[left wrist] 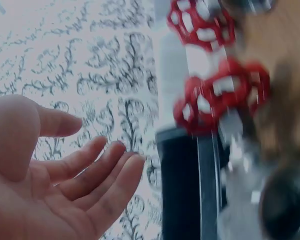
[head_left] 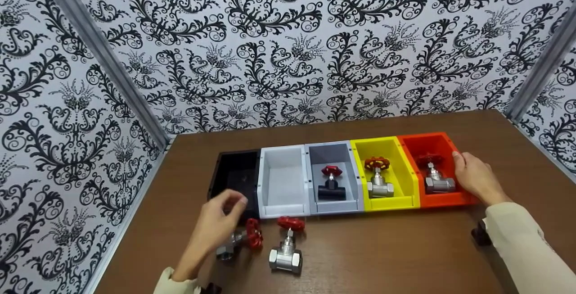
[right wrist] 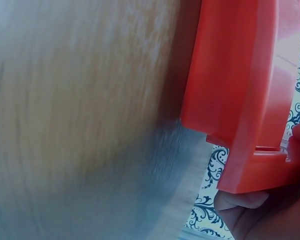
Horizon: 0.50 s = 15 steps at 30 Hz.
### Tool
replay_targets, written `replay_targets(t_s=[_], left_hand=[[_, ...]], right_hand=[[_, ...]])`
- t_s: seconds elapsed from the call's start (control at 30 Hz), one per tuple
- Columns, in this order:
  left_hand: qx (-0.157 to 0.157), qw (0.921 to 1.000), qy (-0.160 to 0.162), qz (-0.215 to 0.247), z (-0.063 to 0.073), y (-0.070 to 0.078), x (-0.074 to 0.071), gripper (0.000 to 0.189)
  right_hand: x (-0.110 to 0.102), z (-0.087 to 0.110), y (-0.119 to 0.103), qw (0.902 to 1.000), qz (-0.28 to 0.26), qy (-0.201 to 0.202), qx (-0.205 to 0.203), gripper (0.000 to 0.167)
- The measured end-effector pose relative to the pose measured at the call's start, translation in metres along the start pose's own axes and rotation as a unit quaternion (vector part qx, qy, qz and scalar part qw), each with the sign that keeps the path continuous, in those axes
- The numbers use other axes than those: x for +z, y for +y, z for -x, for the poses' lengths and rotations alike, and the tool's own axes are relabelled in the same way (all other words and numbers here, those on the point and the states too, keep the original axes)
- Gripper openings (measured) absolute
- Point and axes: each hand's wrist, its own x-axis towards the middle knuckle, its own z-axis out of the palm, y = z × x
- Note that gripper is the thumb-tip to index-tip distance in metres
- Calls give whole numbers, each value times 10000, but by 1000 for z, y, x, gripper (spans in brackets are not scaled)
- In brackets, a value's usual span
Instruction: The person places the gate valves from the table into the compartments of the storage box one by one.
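Note:
My right hand grips the right wall of a red bin, which stands at the end of a joined row. In the right wrist view, fingertips lie against the outside of that bin. My left hand hovers by the front of the black bin, fingers loosely bent and nothing held. Below it, partly hidden, lies a metal valve with a red handwheel. To its right another silver valve rests on the table, its red handwheel pointing toward the bins.
White, grey and yellow bins stand between the black and red ones. A black-bodied valve lies in the grey bin. Silver valves lie in the yellow and red bins. Patterned walls enclose the brown table.

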Motion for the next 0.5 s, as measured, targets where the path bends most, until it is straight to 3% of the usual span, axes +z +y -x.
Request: replay_targets(t_s=[0.07, 0.2, 0.4, 0.5], left_hand=[[-221, 9968, -548, 543, 4, 4, 3, 20], [-700, 9790, -1436, 1268, 10, 9, 9, 38], [-845, 9657, -2085, 1293, 19, 11, 19, 48], [-931, 9559, -2328, 1531, 22, 8, 24, 53]], right_hand=[[1, 1, 0, 9999, -16, 122, -49, 45], [2, 1, 0, 9999, -72, 112, 13, 45], [1, 0, 0, 9999, -132, -28, 102, 46], [1, 0, 0, 9998, -152, -22, 103, 46]])
